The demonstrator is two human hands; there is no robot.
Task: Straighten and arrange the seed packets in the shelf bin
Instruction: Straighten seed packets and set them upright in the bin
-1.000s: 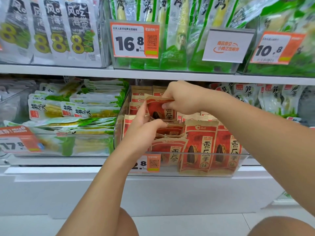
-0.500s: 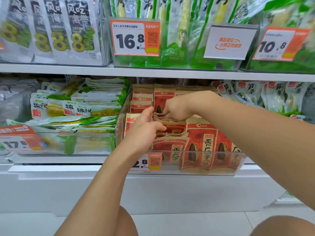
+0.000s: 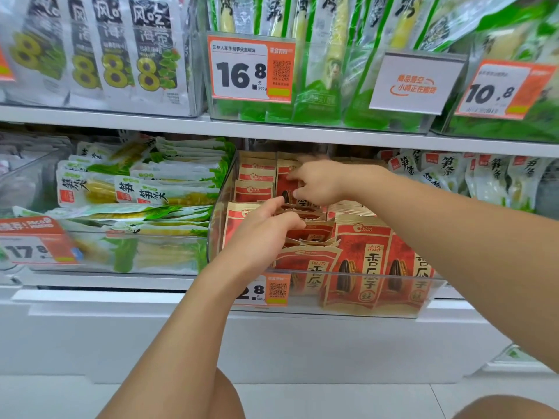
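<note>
A clear shelf bin (image 3: 216, 225) on the lower shelf holds several red-and-tan seed packets. Upright packets (image 3: 360, 267) stand at its front right. My right hand (image 3: 320, 182) reaches deep into the bin and pinches one red seed packet (image 3: 287, 189), which stands upright at the back. My left hand (image 3: 263, 234) is lower and nearer, its fingers curled over the tops of leaning packets (image 3: 311, 234) in the middle row. More packets (image 3: 257, 176) are stacked at the back left. The bin's back right is hidden behind my right forearm.
The upper shelf board (image 3: 272, 131) hangs close above the bin. A bin of green bamboo-shoot packs (image 3: 145, 192) stands to the left, and white packs (image 3: 484, 176) lie to the right. An orange price tag (image 3: 266, 290) hangs on the bin's front.
My right hand lowered the red packet from above the bin and moved it back, standing it upright. My left hand stayed on the middle packets.
</note>
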